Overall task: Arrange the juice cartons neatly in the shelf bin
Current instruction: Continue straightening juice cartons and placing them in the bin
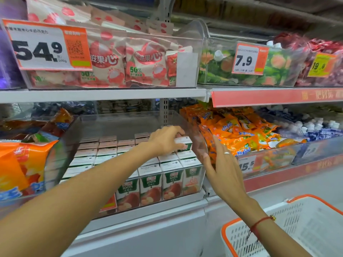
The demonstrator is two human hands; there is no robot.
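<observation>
1. Where the lower shelf (148, 204) meets our view, we see a clear plastic shelf bin (128, 125) holding rows of small juice cartons (150, 184), white on top with green and red fruit fronts marked "100%".
2. We see the cartons standing upright and packed close across the front and middle of the bin; the back of the bin shows bare floor.
3. Our left hand (165, 140) reaches into the bin from the left, its fingers curled round one raised carton (183, 142) near the bin's right wall, thumb low on the green face.
4. That carton sits higher than its neighbours, on top of the rear right rows.
5. Our right hand (220, 164) is spread, fingers straight and slightly apart, just outside the bin's right front corner; it holds nothing, and we cannot tell whether it touches the wall. A ring shows on one finger and a red cord on the wrist.
6. To the right, a second clear bin (269, 160) holds orange snack packets (237, 130) piled loosely, with a price tag reading "15.5".
7. To the left, another bin holds orange and blue bags (24, 160).
8. On the upper shelf, we note a bin of pink-and-white lychee packets (144, 65) tagged "54.9", and a bin of green pouches (219, 67) tagged "7.9".
9. At lower right stands a white basket (289, 230) with an orange rim.
</observation>
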